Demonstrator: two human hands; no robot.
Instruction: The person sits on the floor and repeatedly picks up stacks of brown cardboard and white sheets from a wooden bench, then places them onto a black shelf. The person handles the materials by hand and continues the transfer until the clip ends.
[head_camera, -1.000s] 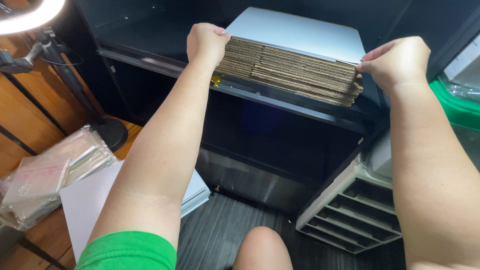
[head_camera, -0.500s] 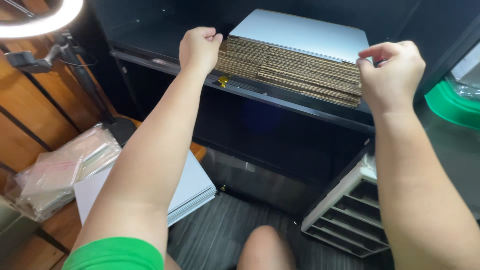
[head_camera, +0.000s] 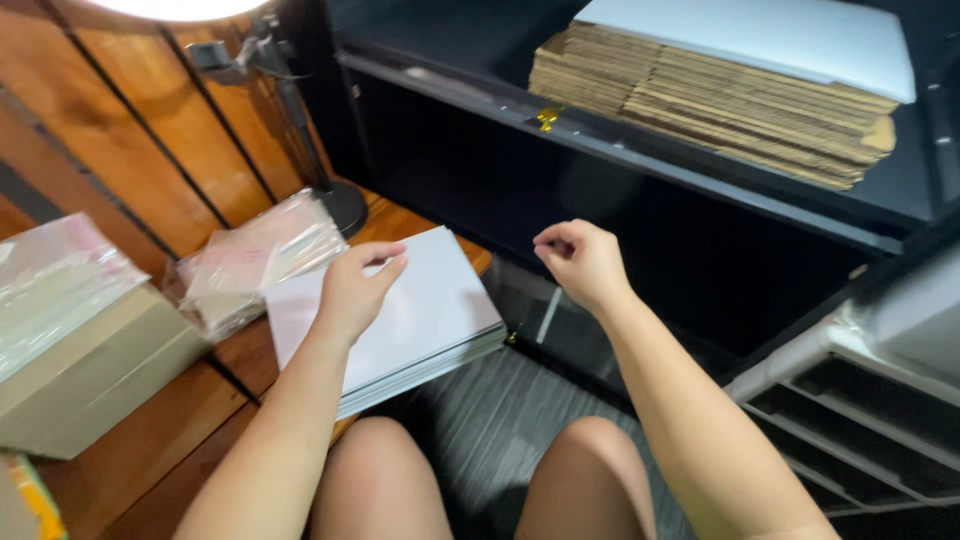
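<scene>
Nearest us, our left hand (head_camera: 352, 290) rests on the stack of white sheets (head_camera: 420, 310) lying on the wooden tabletop (head_camera: 130, 440), fingers loosely spread. Our right hand (head_camera: 580, 262) hovers just beyond, fingers curled, holding nothing. Farther off, flattened cardboard (head_camera: 700, 100) lies on the black shelf (head_camera: 640, 160).

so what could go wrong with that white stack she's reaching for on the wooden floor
1. The white sheet stack overhangs the wooden platform's edge; a press from the left hand near that edge might tip or slide sheets off.
2. The clear plastic bags lie against the stack and could get dragged along.
3. The right hand hangs free, so the stack has one-sided support.
</scene>
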